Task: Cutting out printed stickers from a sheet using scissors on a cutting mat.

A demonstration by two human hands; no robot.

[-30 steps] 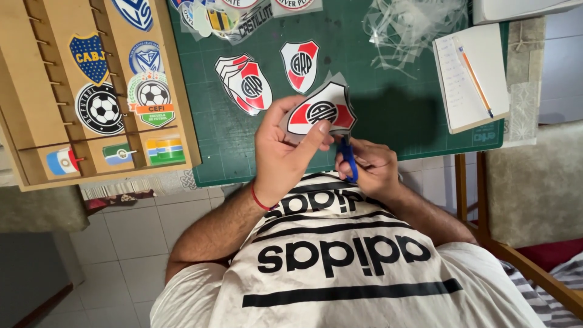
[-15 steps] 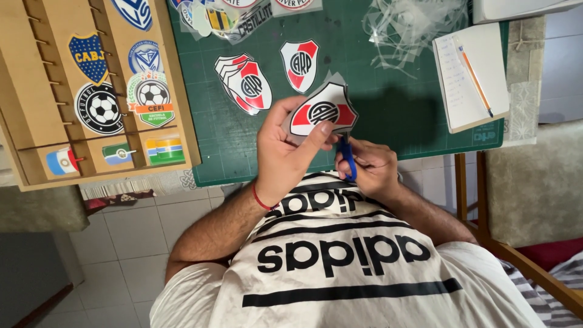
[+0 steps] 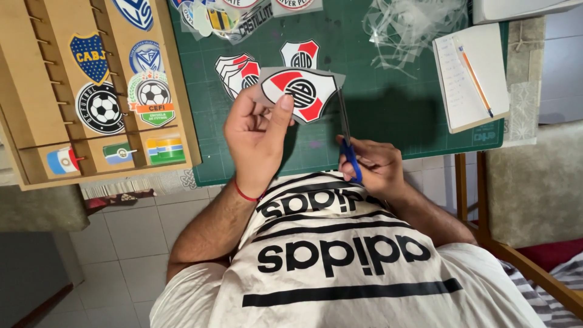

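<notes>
Holding a red-and-white crest sticker [image 3: 299, 92] above the green mat [image 3: 388, 121], the left hand [image 3: 255, 136] pinches its 9 o'clock edge. Right hand [image 3: 371, 167], at 5 o'clock, clenches blue scissors [image 3: 347, 140], blades touching the sticker's 3 o'clock edge.

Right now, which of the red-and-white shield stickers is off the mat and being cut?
The largest shield sticker, pinched in the left hand with the blue-handled scissors in the right hand at its edge. The smaller single one and the stack lie on the green mat.
</notes>
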